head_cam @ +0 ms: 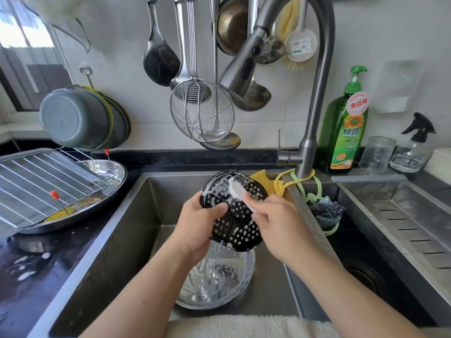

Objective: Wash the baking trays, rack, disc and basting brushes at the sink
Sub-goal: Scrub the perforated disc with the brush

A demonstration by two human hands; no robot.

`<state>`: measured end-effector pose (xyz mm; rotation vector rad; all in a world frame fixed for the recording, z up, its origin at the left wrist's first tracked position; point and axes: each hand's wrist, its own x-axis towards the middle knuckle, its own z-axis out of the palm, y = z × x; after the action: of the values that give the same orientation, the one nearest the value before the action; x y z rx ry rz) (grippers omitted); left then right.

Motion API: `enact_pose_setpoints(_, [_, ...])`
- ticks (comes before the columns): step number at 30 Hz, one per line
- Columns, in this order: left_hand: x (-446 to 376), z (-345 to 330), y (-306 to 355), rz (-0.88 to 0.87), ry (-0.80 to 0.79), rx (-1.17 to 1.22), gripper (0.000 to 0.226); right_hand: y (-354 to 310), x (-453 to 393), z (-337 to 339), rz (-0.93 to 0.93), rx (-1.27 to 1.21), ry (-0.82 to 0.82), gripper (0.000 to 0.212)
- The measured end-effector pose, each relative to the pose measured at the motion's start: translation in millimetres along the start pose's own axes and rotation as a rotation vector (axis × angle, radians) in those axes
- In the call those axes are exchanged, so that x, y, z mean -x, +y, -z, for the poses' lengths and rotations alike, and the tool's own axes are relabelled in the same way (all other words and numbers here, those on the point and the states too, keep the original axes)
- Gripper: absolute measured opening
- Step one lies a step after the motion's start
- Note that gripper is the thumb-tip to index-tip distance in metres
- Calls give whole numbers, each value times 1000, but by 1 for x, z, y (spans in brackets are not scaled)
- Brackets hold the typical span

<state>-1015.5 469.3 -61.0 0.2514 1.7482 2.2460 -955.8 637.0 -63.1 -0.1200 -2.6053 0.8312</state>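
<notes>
On the worktop at the sink's left edge, the wire rack [48, 176] lies across a baking tray [7, 159] and a round steel dish [117, 174], well apart from both hands. An orange-tipped basting brush [55, 195] shows under the rack wires, and a second orange tip [106, 151] shows at the rack's far corner.

Over the sink [122, 240], the left hand [195, 223] holds the black perforated disc [231, 211] by its left rim, thumb curled over the sudsy face, the other fingers hidden behind it. The disc stands tilted, its upper edge leaning toward the sink's back wall, its lower edge hanging above a soapy steel bowl [214, 279] on the sink floor.

The right hand [275, 220] comes in from the disc's right side, fingers closed around the handle of a white scrubbing brush [238, 191]. The brush's long axis runs diagonally, from the hand up and left across the disc's face, with the head resting on the foamy upper part near the far rim. Judging by this, the scrubbing stroke runs along that diagonal, and the lower half of the disc, where the holes show less foam, probably needs the next passes. The left hand would have to turn the disc to present it.

The faucet [244, 67] hangs above and behind the disc; no water visibly runs.
</notes>
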Motion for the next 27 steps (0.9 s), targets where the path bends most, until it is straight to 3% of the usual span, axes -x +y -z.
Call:
enact_pose_setpoints(3, [1,1,0,-6,-25,-1,31,-7,4,-3,68,-24,0,51])
enact_pose_setpoints(7, [1,0,1,3,-38,7,36,13,-7,7,-46,30,73,51])
enact_pose_setpoints(12, [0,2,0,-3,-23,1,36,1,0,7,117,-30,-60,51])
enact_pose_setpoints(16, [0,1,-1,-3,-28,-20,36,14,-8,15,48,24,39,48])
enact_pose_setpoints(20, [1,1,-1,-12,-60,-30,31,-7,6,3,213,21,-55,44])
enact_pose_setpoints(24, [1,-1,-2,5,-62,-30,35,7,-8,8,35,40,92,45])
enact_pose_setpoints(27, [0,-1,-2,-18,-68,-63,30,-2,2,6,128,4,-29,46])
